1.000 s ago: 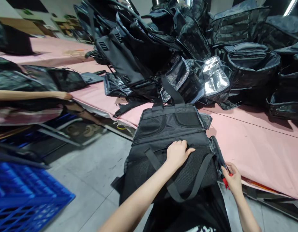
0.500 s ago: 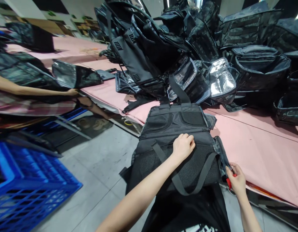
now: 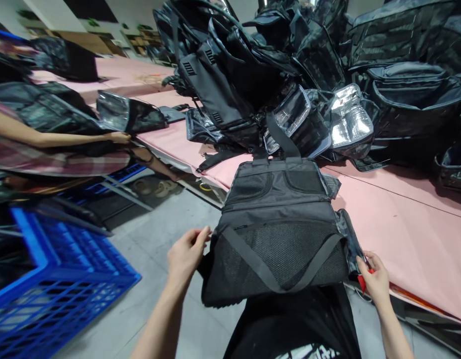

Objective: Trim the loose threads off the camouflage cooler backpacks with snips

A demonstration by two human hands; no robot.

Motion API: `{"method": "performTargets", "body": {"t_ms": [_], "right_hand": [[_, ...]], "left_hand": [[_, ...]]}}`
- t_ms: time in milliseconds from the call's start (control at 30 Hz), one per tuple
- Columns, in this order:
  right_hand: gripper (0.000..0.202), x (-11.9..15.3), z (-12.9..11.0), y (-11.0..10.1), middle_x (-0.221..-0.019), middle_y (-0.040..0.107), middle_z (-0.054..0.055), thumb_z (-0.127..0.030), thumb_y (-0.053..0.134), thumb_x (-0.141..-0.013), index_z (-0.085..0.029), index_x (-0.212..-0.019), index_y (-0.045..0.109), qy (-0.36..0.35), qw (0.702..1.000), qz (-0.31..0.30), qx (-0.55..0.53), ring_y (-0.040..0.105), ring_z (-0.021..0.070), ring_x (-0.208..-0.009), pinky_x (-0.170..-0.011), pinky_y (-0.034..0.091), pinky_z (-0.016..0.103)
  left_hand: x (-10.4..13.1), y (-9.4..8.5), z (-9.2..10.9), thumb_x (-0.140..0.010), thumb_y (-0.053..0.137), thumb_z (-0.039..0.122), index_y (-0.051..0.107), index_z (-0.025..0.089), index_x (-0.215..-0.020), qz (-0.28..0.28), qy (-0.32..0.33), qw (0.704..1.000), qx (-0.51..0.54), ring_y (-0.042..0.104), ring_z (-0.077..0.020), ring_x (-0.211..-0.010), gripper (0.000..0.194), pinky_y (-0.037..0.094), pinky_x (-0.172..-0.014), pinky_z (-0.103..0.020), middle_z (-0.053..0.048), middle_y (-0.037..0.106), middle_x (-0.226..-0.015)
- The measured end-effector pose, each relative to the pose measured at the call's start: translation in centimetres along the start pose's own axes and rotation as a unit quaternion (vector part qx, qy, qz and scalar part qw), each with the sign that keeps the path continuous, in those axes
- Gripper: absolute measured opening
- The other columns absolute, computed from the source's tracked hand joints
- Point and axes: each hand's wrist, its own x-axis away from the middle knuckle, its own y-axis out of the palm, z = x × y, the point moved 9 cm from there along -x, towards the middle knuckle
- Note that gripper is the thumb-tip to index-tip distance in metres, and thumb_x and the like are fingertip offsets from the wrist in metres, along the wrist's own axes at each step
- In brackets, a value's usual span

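A black backpack [image 3: 283,249] lies with its mesh back panel up, partly on the pink table and partly over my lap. A webbing strap [image 3: 253,259] hangs in a V across the mesh. My left hand [image 3: 187,252] is closed in a pinch at the bag's left edge; what its fingertips hold, if anything, is too small to tell. My right hand [image 3: 376,276] is closed round a small red-handled tool [image 3: 362,281], mostly hidden in the palm. Its fingertips are at the edge of the camouflage side pocket [image 3: 349,242].
Insulated bags [image 3: 352,117] with silvery linings and dark backpacks [image 3: 223,80] are piled across the pink table [image 3: 413,224]. At lower left stands a blue plastic crate [image 3: 77,279] on the grey floor. Another person's arm [image 3: 66,139] reaches along the table at left.
My left hand has moved from the middle of the backpack to its left edge. The webbing strap now lies spread wider over the mesh. My right hand stays by the side pocket.
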Motion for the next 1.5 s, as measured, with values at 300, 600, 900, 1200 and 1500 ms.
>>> {"method": "performTargets", "body": {"t_ms": [300, 600, 900, 1200, 1500], "right_hand": [[0.036, 0.5, -1.4, -0.1, -0.090, 0.069, 0.009, -0.043, 0.068, -0.068, -0.016, -0.089, 0.059, -0.012, 1.000, 0.023, 0.006, 0.063, 0.0234, -0.090, -0.087, 0.047, 0.037], [0.036, 2.8, -5.9, -1.3, -0.094, 0.066, 0.007, -0.044, 0.060, -0.077, -0.019, -0.102, 0.055, -0.025, 0.995, 0.080, 0.057, 0.062, 0.0221, -0.090, -0.081, 0.048, 0.034], [0.018, 9.1, -19.8, 4.0, -0.068, 0.064, 0.001, -0.024, 0.061, -0.082, -0.021, -0.100, 0.060, -0.364, 0.920, -0.094, 0.114, 0.056, 0.0121, -0.053, -0.050, 0.045, 0.024], [0.021, 10.1, -20.5, 5.9, -0.056, 0.055, -0.001, -0.026, 0.060, -0.085, -0.017, -0.104, 0.060, -0.486, 0.826, -0.162, 0.236, 0.050, 0.0114, -0.048, -0.047, 0.037, 0.025], [0.020, 8.7, -19.6, 5.6, -0.062, 0.059, -0.001, -0.032, 0.058, -0.087, -0.017, -0.100, 0.061, -0.417, 0.860, -0.218, 0.199, 0.053, 0.0102, -0.051, -0.049, 0.040, 0.023]], "left_hand": [[2.3, 2.1, 3.8, -0.069, 0.051, 0.063, 0.058, 0.020, -0.074, -0.039, 0.035, 0.997, -0.063, 0.058, -0.0274, -0.084, 0.044, 0.041, -0.064, -0.033, -0.009, 0.064, -0.084], [9.8, 2.6, 10.0, -0.067, 0.067, 0.042, 0.056, 0.019, -0.084, -0.079, 0.065, 0.897, 0.430, 0.060, -0.0155, -0.072, 0.031, 0.049, -0.070, -0.026, -0.001, 0.064, -0.078], [18.1, 7.3, 14.0, -0.074, 0.062, 0.045, 0.070, 0.017, -0.083, -0.272, 0.036, 0.855, 0.439, 0.061, -0.0178, -0.072, 0.031, 0.050, -0.066, -0.026, -0.004, 0.069, -0.079], [18.5, 8.6, 13.4, -0.070, 0.065, 0.045, 0.070, 0.017, -0.078, -0.315, 0.023, 0.858, 0.404, 0.058, -0.0165, -0.065, 0.030, 0.048, -0.059, -0.024, -0.003, 0.066, -0.069], [18.5, 8.1, 15.3, -0.071, 0.063, 0.040, 0.073, 0.020, -0.080, -0.337, 0.105, 0.851, 0.388, 0.061, -0.0187, -0.068, 0.024, 0.051, -0.064, -0.026, -0.003, 0.069, -0.073]]}}
